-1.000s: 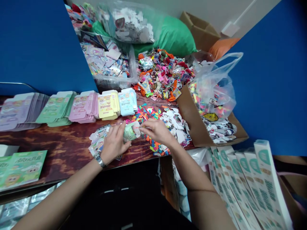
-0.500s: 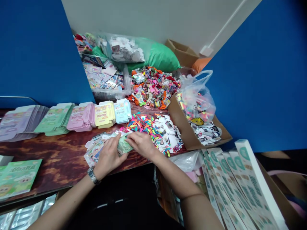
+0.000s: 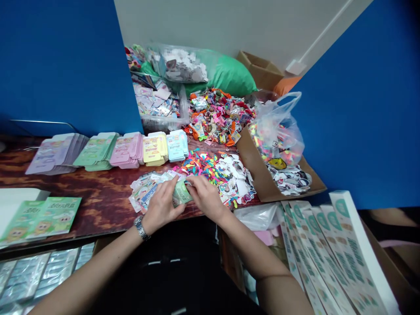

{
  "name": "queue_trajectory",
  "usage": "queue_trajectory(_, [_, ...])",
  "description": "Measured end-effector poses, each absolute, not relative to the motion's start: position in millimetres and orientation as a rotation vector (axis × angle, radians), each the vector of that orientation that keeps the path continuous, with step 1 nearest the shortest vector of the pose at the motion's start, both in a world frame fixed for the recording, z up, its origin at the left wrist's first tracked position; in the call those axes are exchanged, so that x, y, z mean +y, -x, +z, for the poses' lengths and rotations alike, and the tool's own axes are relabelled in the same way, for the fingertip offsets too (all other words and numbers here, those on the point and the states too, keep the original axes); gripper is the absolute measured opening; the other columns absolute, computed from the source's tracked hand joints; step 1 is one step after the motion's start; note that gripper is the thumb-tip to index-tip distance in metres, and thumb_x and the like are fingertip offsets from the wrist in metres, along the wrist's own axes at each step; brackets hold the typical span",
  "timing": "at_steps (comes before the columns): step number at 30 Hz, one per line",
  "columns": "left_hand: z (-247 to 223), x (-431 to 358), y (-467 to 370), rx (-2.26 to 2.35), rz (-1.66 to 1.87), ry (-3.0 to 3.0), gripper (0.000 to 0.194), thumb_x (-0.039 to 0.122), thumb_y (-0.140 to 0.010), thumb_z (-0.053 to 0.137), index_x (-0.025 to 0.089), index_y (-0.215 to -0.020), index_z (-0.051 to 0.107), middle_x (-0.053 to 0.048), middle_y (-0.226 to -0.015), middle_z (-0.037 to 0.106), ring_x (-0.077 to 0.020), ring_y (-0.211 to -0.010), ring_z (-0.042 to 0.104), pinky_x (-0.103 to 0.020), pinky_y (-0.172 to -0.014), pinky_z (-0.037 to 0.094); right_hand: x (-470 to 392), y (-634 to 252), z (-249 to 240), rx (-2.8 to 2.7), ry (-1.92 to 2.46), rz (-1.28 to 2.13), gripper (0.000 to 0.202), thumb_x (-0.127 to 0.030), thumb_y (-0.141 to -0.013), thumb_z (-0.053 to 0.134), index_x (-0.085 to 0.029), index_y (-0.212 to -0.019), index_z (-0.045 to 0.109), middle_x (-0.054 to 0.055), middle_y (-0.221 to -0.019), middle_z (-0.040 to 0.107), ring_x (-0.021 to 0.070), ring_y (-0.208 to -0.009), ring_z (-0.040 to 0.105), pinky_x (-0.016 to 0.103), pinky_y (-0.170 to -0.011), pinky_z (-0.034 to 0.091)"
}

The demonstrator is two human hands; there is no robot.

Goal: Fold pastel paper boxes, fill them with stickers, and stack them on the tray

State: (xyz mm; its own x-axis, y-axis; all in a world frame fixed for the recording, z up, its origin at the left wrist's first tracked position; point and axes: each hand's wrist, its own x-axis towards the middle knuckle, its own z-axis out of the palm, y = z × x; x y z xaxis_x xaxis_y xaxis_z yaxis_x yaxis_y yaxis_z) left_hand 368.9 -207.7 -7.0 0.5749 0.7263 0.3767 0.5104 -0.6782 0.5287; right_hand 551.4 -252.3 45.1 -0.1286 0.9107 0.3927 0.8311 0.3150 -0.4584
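My left hand (image 3: 163, 202), with a metal watch (image 3: 141, 227) at the wrist, grips a small green printed packet (image 3: 181, 193) near the table's front edge. At the packet's upper right edge the fingers of my right hand (image 3: 204, 195) are pinched together; what they hold, if anything, is hidden. Under and left of my left hand lies a spread of printed stickers (image 3: 144, 188). Behind my hands are small bright coloured pieces (image 3: 200, 164), with a heap of white-edged stickers (image 3: 236, 175) on their right.
Stacks of flat cartons, such as the yellow stack (image 3: 154, 149), line the back left. Larger green packs (image 3: 62, 214) lie at the front left. A cardboard box (image 3: 254, 173) with a plastic bag (image 3: 282, 140) stands right. Heaped trinkets (image 3: 216, 113) lie behind; long printed boxes (image 3: 328, 245) stand lower right.
The view has shifted left, so the table's things appear farther right. Both hands stay together at the green packet, with the right fingers still at its upper edge.
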Motion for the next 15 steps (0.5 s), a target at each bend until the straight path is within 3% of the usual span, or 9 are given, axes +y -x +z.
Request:
queue_trajectory(7, [-8.8, -206.6, -361.8, 1.034, 0.936, -2.373, 0.074, 0.033, -0.081, 0.065, 0.016, -0.145, 0.032, -0.016, -0.125, 0.057, -0.0293, -0.115, 0.057, -0.045, -0.099, 0.048, -257.2, -538.5, 45.4, -2.040, 1.412, -0.112, 0.028, -0.018, -0.095, 0.052, -0.020, -0.121, 0.063, 0.007, -0.094, 0.074, 0.0226, -0.095, 0.061, 0.034, -0.081, 0.052])
queue_trajectory(11, [-11.7, -205.7, -358.3, 1.068, 0.930, -2.299, 0.072, 0.039, -0.082, 0.066, 0.017, -0.143, 0.034, -0.015, -0.128, 0.057, -0.0293, -0.118, 0.057, -0.045, -0.101, 0.048, -251.5, -540.1, 49.1, -2.008, 1.275, 0.048, 0.032, -0.020, -0.096, 0.053, -0.020, -0.127, 0.058, 0.008, -0.116, 0.070, 0.0200, -0.107, 0.062, 0.035, -0.094, 0.050])
queue_trajectory(15, [-15.0, -204.1, -352.7, 1.134, 0.887, -2.243, 0.072, 0.048, -0.082, 0.066, 0.018, -0.141, 0.037, -0.015, -0.128, 0.058, -0.0300, -0.117, 0.058, -0.046, -0.100, 0.048, -225.0, -564.9, 46.1, -1.917, 1.400, 0.156, 0.026, -0.026, -0.097, 0.051, -0.021, -0.120, 0.062, 0.007, -0.112, 0.072, 0.0183, -0.102, 0.066, 0.033, -0.093, 0.050])
